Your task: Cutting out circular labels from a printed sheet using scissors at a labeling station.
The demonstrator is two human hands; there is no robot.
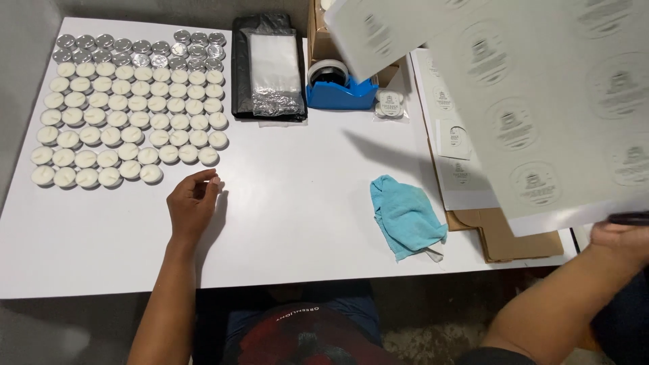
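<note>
Lifting glossy round-sticker sheet, right hand, left hand on matte table

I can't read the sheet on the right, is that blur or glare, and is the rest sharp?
Head view: the label sheet in the right hand is motion-blurred, not glared, casting a shadow on the table; the tealights and left hand are sharp.

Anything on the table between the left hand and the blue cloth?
Nothing: in the head view, only bare white table lies between the left hand and the blue cloth.
</note>
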